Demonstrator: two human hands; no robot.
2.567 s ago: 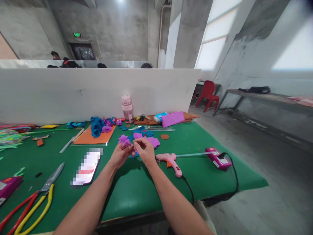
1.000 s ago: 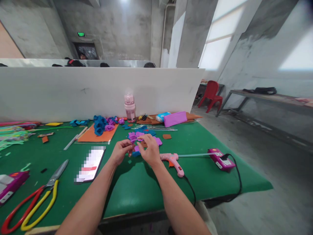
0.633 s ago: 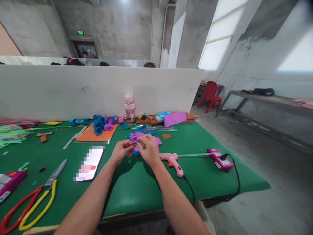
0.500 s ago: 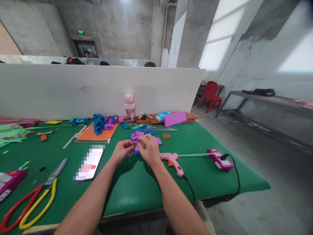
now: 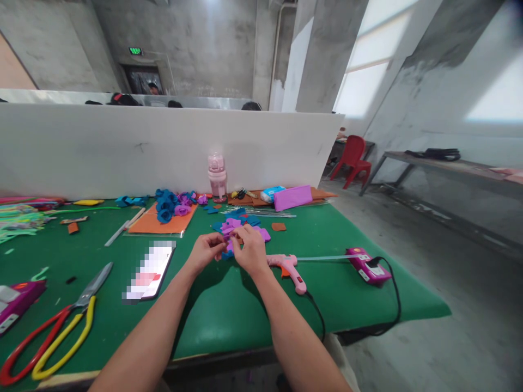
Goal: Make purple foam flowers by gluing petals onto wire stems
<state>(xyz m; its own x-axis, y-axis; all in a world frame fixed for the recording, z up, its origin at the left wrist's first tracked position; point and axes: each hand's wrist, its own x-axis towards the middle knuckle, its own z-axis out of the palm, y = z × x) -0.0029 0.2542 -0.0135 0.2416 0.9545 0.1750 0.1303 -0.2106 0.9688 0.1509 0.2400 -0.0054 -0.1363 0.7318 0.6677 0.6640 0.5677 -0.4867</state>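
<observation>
My left hand [image 5: 204, 252] and my right hand [image 5: 250, 249] meet over the green table [image 5: 229, 316], both pinched on a small purple foam piece [image 5: 227, 235] held between their fingertips. Just beyond the fingers lies a pile of purple and blue foam cut-outs [image 5: 245, 222]. A pink glue gun [image 5: 288, 268] rests on the table right beside my right wrist.
A phone [image 5: 149, 270] lies left of my left arm, with red and yellow scissors [image 5: 53, 332] further left. Finished blue and purple foam flowers [image 5: 169, 204] sit on an orange sheet. A pink bottle [image 5: 216, 177] stands by the white partition [image 5: 122, 147]. A magenta power box [image 5: 368, 270] lies right.
Both hands have stayed together on the purple piece, lowered slightly toward the pile and working it with small finger moves. The view shifted a little.
</observation>
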